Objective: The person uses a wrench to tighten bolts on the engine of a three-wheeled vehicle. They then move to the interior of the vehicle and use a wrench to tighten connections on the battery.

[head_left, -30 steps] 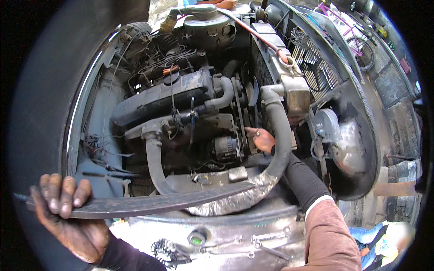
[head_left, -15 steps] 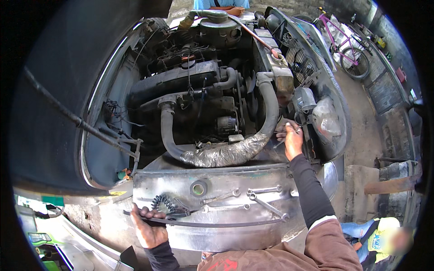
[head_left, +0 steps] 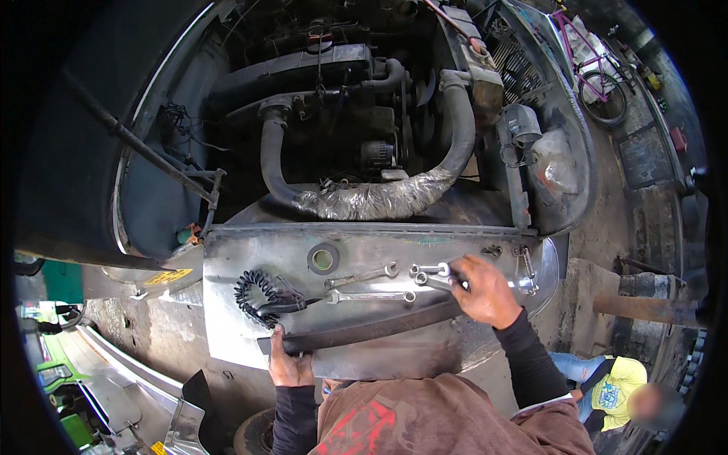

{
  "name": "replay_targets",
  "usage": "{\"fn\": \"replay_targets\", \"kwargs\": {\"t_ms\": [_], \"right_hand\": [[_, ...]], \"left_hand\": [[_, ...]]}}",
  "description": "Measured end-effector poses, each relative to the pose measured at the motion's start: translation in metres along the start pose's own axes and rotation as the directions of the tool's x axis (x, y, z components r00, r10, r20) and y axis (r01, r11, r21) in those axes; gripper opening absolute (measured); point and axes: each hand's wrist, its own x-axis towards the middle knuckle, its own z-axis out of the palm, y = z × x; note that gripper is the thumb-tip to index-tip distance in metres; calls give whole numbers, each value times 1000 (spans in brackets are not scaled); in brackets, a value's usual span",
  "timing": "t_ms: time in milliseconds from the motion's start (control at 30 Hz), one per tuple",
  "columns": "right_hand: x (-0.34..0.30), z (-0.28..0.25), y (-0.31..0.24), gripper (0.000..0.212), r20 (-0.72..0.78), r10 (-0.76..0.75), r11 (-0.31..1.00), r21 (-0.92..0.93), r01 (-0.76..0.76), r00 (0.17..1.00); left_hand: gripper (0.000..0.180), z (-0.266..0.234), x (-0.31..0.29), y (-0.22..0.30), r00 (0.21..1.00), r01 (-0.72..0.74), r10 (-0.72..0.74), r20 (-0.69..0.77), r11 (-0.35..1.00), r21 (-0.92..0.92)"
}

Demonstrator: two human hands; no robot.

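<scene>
My left hand (head_left: 290, 362) grips the left end of a long, dark, flat strip (head_left: 379, 327), thumb on top. The strip lies across the near part of a bare metal panel, its far end reaching under my right hand (head_left: 489, 292). The fingers of that hand are curled over the right ends of two wrenches (head_left: 431, 270) and hide part of them. Two more wrenches, an upper one (head_left: 362, 276) and a lower one (head_left: 371, 297), lie to the left. A roll of dark tape (head_left: 323, 258) and a black coiled cord (head_left: 254, 292) with a pointed probe rest farther left.
Beyond the panel is an open engine bay with a large hose (head_left: 379, 201) wrapped in silvery film. A prop rod (head_left: 144, 148) slants at the left. Small metal parts (head_left: 525, 267) lie at the panel's right. A person in a yellow shirt (head_left: 618, 387) is at the lower right.
My right hand has come back from the engine bay to the wrenches on the panel. The strip has turned to show its broad face. The view has tilted down.
</scene>
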Motion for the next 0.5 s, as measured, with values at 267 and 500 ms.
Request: {"fn": "replay_targets", "kwargs": {"t_ms": [267, 500], "right_hand": [[-11, 28, -14, 35, 46, -33, 992, -121, 39, 998], [-14, 26, -18, 37, 187, -52, 998, -10, 55, 981]], "left_hand": [[59, -35, 17, 28, 990, 24, -108, 89, 758, 652], [28, -9, 4, 63, 815, -577, 7, 579, -65, 814]]}}
